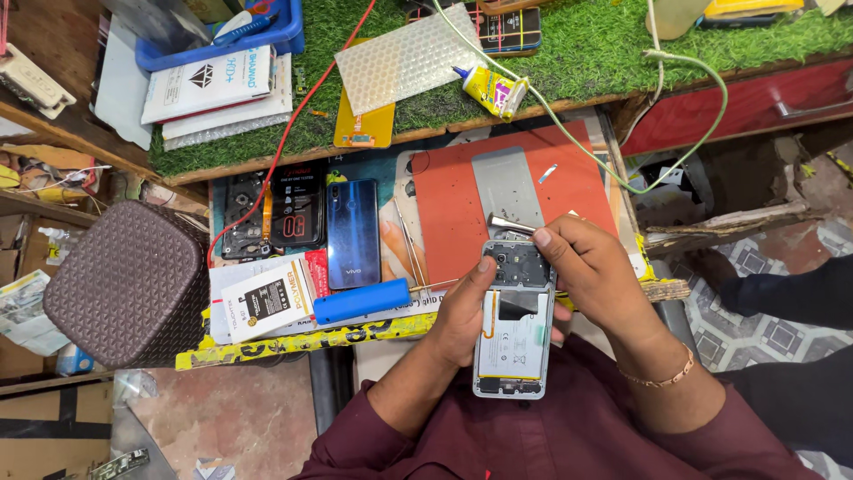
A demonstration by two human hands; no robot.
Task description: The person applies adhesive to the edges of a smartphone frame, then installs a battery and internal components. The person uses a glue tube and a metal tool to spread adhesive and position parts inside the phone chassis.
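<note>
Opened phone held over a cluttered repair bench

Largest first: the orange mat [444,213] fills the frame's centre, a blue phone back [353,233] to its left. Lower centre, the opened phone [515,320] rests in the left hand [462,316], fingers curled round its edge. The right hand [591,276] pinches a small metal tool [510,223] at the phone's top.

Left hand [462,316] cupped, right hand [591,276] curled, fingers pinching.

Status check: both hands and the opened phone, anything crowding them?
Left hand grips opened phone. Right hand holds metal tool at its top. Blue screwdriver alongside.
</note>
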